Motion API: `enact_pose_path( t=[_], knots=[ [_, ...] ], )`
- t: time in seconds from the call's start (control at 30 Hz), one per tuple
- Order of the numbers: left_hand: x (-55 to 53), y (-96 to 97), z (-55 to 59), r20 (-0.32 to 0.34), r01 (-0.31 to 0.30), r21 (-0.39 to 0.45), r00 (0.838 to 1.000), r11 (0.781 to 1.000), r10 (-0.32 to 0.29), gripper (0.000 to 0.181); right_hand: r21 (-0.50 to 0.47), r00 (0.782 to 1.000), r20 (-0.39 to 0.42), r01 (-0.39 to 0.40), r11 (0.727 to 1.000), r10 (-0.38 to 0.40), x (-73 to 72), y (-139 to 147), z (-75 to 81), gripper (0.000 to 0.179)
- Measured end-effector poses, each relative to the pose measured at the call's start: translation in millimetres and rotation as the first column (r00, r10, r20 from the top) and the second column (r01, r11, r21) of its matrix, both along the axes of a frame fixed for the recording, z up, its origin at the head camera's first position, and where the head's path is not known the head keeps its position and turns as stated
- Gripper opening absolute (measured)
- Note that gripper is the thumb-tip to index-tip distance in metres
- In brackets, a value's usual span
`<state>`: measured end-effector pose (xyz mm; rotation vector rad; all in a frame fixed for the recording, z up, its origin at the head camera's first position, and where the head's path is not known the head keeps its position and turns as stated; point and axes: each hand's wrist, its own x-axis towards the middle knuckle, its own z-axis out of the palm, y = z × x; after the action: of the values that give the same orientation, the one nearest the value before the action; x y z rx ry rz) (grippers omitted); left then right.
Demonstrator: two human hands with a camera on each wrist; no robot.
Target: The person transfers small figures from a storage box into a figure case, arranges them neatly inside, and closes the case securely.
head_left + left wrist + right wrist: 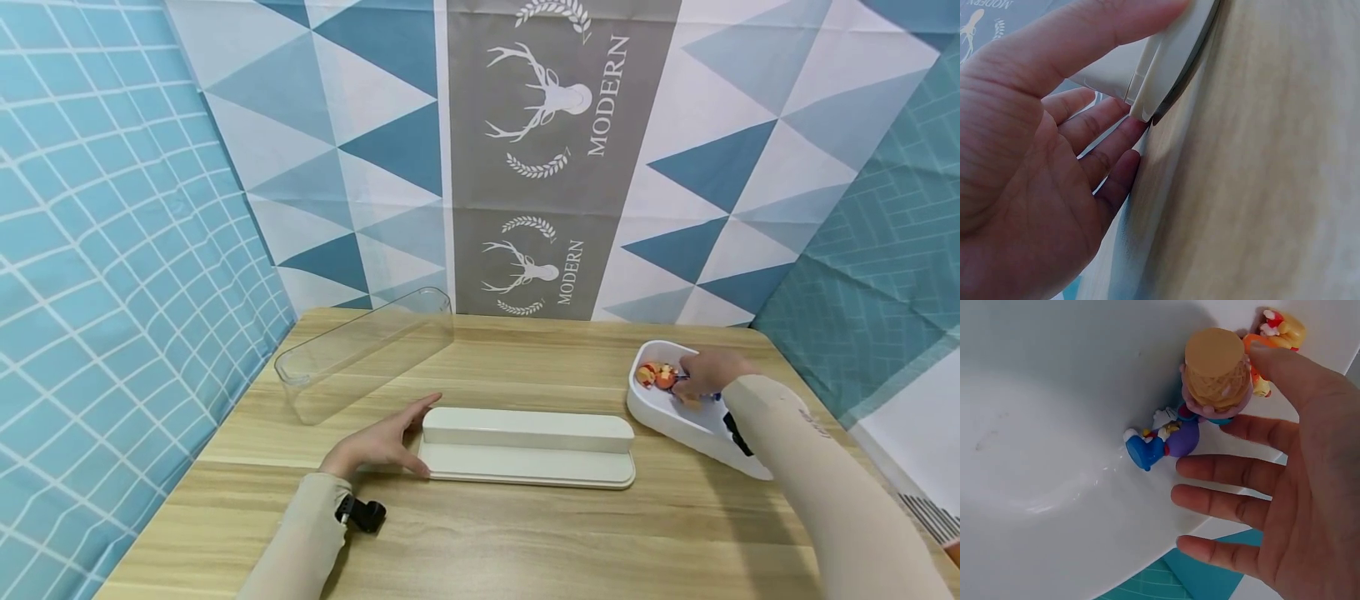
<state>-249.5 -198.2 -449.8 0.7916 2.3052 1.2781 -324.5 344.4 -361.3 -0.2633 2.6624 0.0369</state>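
In the head view my left hand [384, 439] holds the left end of a cream stepped display base [525, 461], thumb at the front edge and fingers toward the back. The left wrist view shows the thumb along the base [1169, 69] and fingertips right at its corner. My right hand [712, 373] reaches inside a white tub [678, 425]. There, in the right wrist view, thumb and index finger pinch a small figurine with a waffle-cone base [1215, 362]; the other fingers are extended. Beside it lies a blue and purple figurine [1163, 440], with a yellow and red one [1285, 330] near the thumb.
A clear plastic case [360, 358] with an open top stands at the back left of the wooden table [480, 542]. Patterned cloth [540, 250] hangs behind the table's back edge, and blue checked cloth [112, 250] runs along the left side.
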Motion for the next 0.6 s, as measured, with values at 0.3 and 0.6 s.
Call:
enact_pose_path(
  t=[0.3,0.6],
  knots=[
    [0.3,0.6,-0.7,-0.003,0.005,0.010,1.000,1.000,-0.005,0.120,0.014,0.996,0.006,0.094,0.995,-0.094,-2.6,0,-8.9,0.033],
    [-1.4,-1.1,-2.2,0.000,0.021,0.024,1.000,0.999,-0.021,0.120,0.025,0.998,-0.013,0.064,0.998,-0.064,2.2,-3,-10.1,0.019]
  ],
)
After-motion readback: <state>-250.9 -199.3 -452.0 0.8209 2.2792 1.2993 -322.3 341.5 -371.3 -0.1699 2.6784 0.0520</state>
